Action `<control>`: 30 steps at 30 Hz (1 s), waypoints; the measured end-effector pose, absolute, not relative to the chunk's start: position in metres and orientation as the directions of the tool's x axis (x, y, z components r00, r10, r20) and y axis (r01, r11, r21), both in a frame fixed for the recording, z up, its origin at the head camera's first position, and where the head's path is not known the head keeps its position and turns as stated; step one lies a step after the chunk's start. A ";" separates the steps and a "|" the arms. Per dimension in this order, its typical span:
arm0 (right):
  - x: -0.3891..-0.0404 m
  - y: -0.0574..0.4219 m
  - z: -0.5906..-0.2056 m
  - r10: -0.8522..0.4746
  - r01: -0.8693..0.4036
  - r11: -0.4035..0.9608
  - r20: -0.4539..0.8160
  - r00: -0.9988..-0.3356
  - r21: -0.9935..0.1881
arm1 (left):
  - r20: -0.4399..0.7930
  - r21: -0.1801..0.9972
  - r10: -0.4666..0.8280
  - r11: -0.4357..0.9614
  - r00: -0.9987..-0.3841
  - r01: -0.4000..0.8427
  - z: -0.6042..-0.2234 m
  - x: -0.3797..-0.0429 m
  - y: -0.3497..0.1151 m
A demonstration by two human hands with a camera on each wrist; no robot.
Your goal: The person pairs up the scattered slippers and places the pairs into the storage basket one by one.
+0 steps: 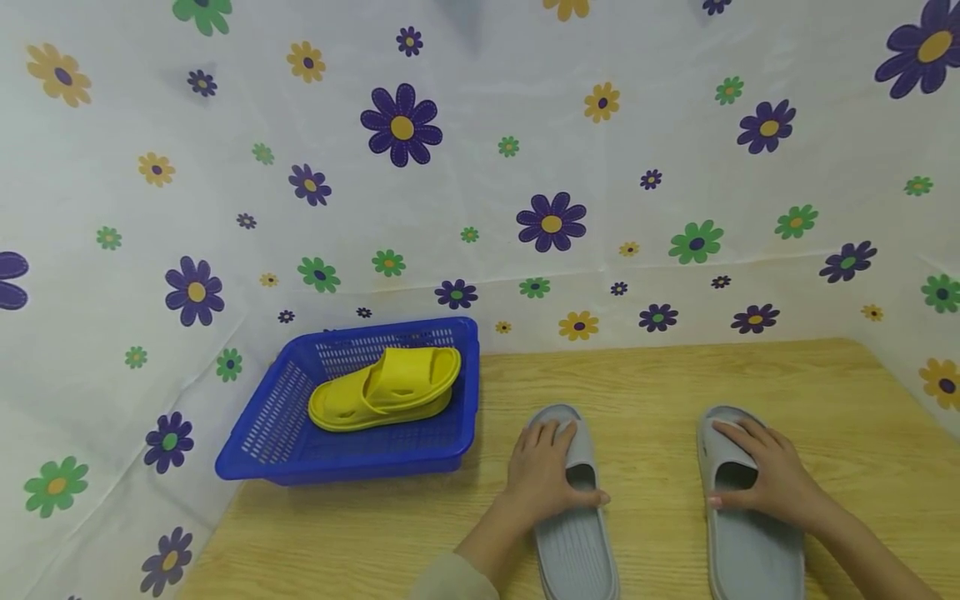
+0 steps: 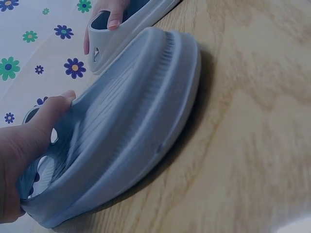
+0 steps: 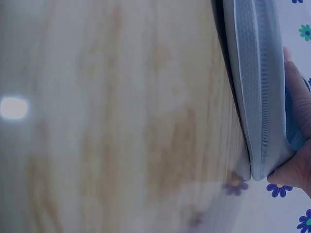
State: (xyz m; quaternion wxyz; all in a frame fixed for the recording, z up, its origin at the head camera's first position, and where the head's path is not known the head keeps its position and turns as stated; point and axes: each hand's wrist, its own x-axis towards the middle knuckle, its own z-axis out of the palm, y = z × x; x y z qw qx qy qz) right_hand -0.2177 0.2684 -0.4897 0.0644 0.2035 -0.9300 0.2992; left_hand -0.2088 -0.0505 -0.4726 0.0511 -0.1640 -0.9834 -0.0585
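Two light grey slippers lie toes away on the wooden table, side by side with a gap between. My left hand (image 1: 542, 471) grips the left slipper (image 1: 577, 554) across its strap, the thumb at the foot opening on the inner side. Around the strap of the right slipper (image 1: 753, 554) my right hand (image 1: 780, 475) has its fingers on top and its thumb at the inner edge. The left wrist view shows the ribbed side of the left slipper (image 2: 146, 111) and its shadow on the wood. In the right wrist view, the right slipper's sole edge (image 3: 260, 87) sits close against the tabletop.
To the left, a blue plastic basket (image 1: 442, 463) holds a pair of yellow slippers (image 1: 412, 379), one resting on the other. A white cloth with printed flowers (image 1: 480, 183) hangs behind the table (image 1: 645, 375) and along its sides.
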 end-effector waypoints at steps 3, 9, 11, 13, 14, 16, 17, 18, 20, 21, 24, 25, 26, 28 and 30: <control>-0.217 0.268 -0.491 -0.339 -0.428 0.738 0.261 -0.904 -0.521 | 0.129 0.089 0.309 0.943 -0.942 0.322 -0.474 -0.208 -0.050; -0.216 0.267 -0.493 -0.346 -0.461 0.744 0.312 -0.885 -0.484 | 0.132 0.087 0.286 0.950 -0.949 0.299 -0.477 -0.206 -0.049; -0.215 0.267 -0.494 -0.349 -0.475 0.745 0.334 -0.876 -0.468 | 0.129 0.083 0.278 0.953 -0.952 0.290 -0.478 -0.205 -0.049; -0.214 0.266 -0.494 -0.347 -0.479 0.747 0.344 -0.872 -0.461 | 0.127 0.075 0.270 0.957 -0.954 0.281 -0.479 -0.204 -0.048; -0.214 0.266 -0.494 -0.345 -0.479 0.749 0.348 -0.872 -0.458 | 0.127 0.074 0.266 0.958 -0.956 0.276 -0.478 -0.203 -0.048; -0.213 0.266 -0.494 -0.337 -0.470 0.755 0.344 -0.876 -0.458 | 0.132 0.080 0.260 0.959 -0.957 0.272 -0.478 -0.202 -0.047; -0.212 0.265 -0.494 -0.332 -0.463 0.758 0.338 -0.880 -0.459 | 0.133 0.084 0.256 0.960 -0.957 0.268 -0.478 -0.201 -0.047; -0.211 0.265 -0.494 -0.328 -0.454 0.761 0.330 -0.885 -0.463 | 0.132 0.087 0.252 0.960 -0.959 0.265 -0.478 -0.201 -0.047; -0.210 0.264 -0.493 -0.323 -0.446 0.765 0.322 -0.890 -0.465 | 0.139 0.096 0.245 0.961 -0.960 0.259 -0.479 -0.199 -0.047; -0.210 0.264 -0.493 -0.322 -0.441 0.765 0.315 -0.893 -0.470 | 0.142 0.099 0.241 0.962 -0.960 0.256 -0.479 -0.199 -0.047; -0.209 0.263 -0.492 -0.317 -0.429 0.767 0.300 -0.900 -0.477 | 0.147 0.094 0.231 0.965 -0.962 0.246 -0.480 -0.199 -0.047; -0.209 0.262 -0.492 -0.316 -0.427 0.768 0.297 -0.901 -0.477 | 0.147 0.095 0.228 0.965 -0.963 0.243 -0.480 -0.199 -0.047; -0.209 0.262 -0.492 -0.314 -0.423 0.770 0.294 -0.903 -0.478 | 0.145 0.095 0.225 0.966 -0.964 0.240 -0.480 -0.198 -0.047; -0.208 0.261 -0.492 -0.310 -0.417 0.776 0.289 -0.906 -0.473 | 0.143 0.098 0.220 0.967 -0.965 0.235 -0.479 -0.198 -0.047; -0.208 0.261 -0.491 -0.307 -0.410 0.785 0.284 -0.908 -0.464 | 0.142 0.102 0.214 0.968 -0.967 0.229 -0.479 -0.197 -0.047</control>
